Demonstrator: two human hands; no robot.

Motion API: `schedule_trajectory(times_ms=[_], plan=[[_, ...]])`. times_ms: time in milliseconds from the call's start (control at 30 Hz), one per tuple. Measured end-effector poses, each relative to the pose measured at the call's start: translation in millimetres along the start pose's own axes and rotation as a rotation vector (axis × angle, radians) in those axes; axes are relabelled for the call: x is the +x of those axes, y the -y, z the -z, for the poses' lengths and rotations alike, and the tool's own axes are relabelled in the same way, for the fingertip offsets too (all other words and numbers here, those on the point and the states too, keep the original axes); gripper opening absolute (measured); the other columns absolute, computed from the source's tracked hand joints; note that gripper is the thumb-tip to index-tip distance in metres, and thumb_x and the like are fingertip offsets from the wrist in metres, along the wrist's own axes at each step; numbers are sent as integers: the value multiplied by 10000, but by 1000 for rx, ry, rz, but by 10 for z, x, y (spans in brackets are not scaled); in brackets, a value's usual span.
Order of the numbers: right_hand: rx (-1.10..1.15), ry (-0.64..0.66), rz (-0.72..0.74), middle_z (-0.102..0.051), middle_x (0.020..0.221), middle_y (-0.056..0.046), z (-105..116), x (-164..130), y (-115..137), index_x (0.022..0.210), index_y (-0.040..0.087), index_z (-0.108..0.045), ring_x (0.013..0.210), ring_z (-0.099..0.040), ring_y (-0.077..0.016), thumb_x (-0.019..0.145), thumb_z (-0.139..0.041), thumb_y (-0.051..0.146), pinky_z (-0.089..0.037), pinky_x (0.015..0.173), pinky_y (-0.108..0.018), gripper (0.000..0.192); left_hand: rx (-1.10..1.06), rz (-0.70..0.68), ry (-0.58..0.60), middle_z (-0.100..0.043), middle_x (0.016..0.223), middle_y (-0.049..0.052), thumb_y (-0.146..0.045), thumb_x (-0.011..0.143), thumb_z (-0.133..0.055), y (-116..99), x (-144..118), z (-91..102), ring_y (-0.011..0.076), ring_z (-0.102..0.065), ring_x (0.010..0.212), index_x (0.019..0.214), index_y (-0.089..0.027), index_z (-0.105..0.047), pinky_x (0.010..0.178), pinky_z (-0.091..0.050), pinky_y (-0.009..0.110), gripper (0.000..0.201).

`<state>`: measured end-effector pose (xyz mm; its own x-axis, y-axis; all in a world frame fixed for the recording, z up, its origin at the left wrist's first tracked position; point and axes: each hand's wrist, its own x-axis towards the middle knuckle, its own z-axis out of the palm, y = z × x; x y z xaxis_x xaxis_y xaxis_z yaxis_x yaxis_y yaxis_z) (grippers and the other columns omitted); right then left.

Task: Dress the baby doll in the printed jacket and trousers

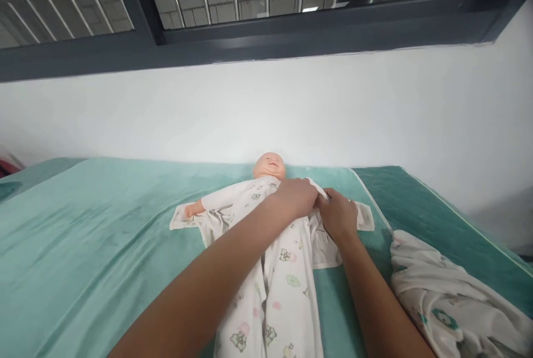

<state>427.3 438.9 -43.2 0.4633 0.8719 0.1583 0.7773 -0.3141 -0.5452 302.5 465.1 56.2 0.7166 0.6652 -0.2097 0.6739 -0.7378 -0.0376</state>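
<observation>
A pale plastic baby doll (268,166) lies on its back in the middle of the teal towelling mat (95,236) that covers the bed, its head towards the far edge, close under the white wall (375,108). The doll wears a white cotton sleepsuit printed with small green and pink animals (287,269), which runs down the mat towards the near edge. The left hand (296,196) is lying palm down on the doll's chest, fingers together and curled over the cloth at the suit's front opening; whether they pinch the fabric or only press on it cannot be told. The right hand (339,216) sits just beside it, touching it at the fingertips, spread low over the loose flap of the sleepsuit on the doll's side nearer the right edge of the mat, flat on the cloth rather than closed round anything. One small doll arm (195,209) sticks out of the sleeve towards the left side, lying on the opened-out panel of the suit. Down at the near right corner of the bed, well apart from the doll, a crumpled white printed cloth (449,297) lies in a heap. Above the wall runs a dark-framed window (266,36).
</observation>
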Motion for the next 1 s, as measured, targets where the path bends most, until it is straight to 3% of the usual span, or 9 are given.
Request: schedule_trajectory(times_ms=[133,300,400,600,767,933,1000], plan=[[-34,29,-17,-705,1045,-110,-13,22,-13,894,204,-651,1068,-600,-298,898,-383,284,-284,1008,-495,280,61,-16,44,-587,1282,174,-149,897,-444,-126,321,-106,289,-576,1168,1132,-124,-642,905,-502,385,308],[-46,47,-16,-694,1082,-111,-29,61,-36,912,194,-646,1085,-588,-306,887,-386,288,-285,1015,-501,278,85,-15,180,-703,1105,103,-211,818,-588,-23,617,-223,256,-654,1023,994,-193,-680,896,-512,386,200],[-29,49,-20,-694,1102,-106,-17,65,-33,956,195,-655,1093,-590,-297,889,-379,293,-248,1054,-506,300,100,-16,198,-711,1081,111,-207,767,-633,32,688,-232,275,-656,1022,966,-198,-685,906,-504,412,206],[121,34,-42,-711,967,-89,88,11,-1,930,214,-659,1004,-614,-280,883,-366,310,-287,1030,-485,312,108,-54,161,-710,1061,136,-185,741,-631,154,532,-79,291,-678,923,992,-185,-665,801,-530,414,253],[504,-81,-148,-691,901,-82,95,21,-74,846,208,-651,916,-609,-271,779,-479,360,-424,854,-391,238,125,-1,120,-697,1074,139,-142,719,-627,356,309,131,294,-676,919,1030,-191,-631,766,-520,398,314],[806,-93,-203,-708,965,-72,48,46,-117,963,205,-608,829,-652,-235,720,-525,375,-499,682,-326,308,138,67,91,-691,1016,118,-140,734,-607,524,28,333,264,-673,849,1024,-189,-596,721,-499,357,295],[971,-78,-251,-717,900,-52,40,53,-119,1005,207,-574,725,-669,-222,680,-556,365,-515,608,-319,361,137,76,87,-688,996,104,-156,743,-601,547,-63,387,251,-670,823,995,-193,-586,695,-491,340,255]])
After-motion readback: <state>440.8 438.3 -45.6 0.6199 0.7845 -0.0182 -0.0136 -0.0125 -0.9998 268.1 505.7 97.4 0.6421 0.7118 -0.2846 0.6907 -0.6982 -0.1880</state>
